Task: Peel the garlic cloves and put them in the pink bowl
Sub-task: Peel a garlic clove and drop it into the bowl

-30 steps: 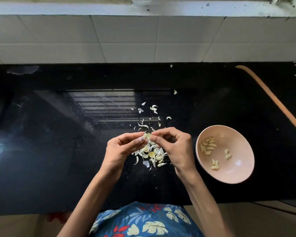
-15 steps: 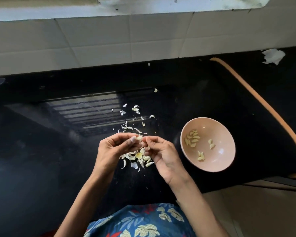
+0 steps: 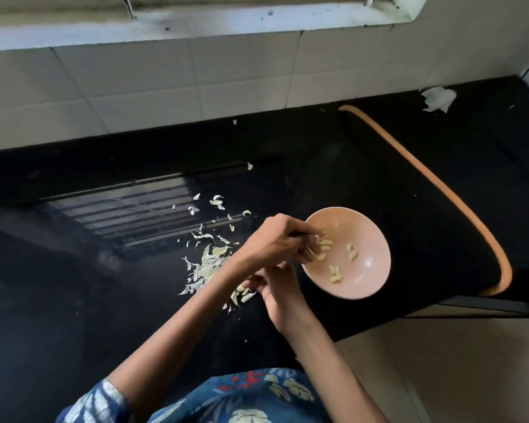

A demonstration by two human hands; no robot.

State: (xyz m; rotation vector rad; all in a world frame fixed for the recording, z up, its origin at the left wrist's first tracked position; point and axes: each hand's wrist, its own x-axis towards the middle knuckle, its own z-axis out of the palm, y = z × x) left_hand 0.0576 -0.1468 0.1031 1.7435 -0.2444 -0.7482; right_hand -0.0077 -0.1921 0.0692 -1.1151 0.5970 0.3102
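Both grips unclear: left hand curled over pink bowl, right hand beside peels.

Left hand hangs over the pink bowl rim, fingers among peeled cloves, right hand beneath it

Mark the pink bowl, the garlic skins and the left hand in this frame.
pink bowl (image 3: 370,232): head view, bare inner wall on its right side.
garlic skins (image 3: 206,267): head view, middle of the pile.
left hand (image 3: 283,239): head view, back of the hand.
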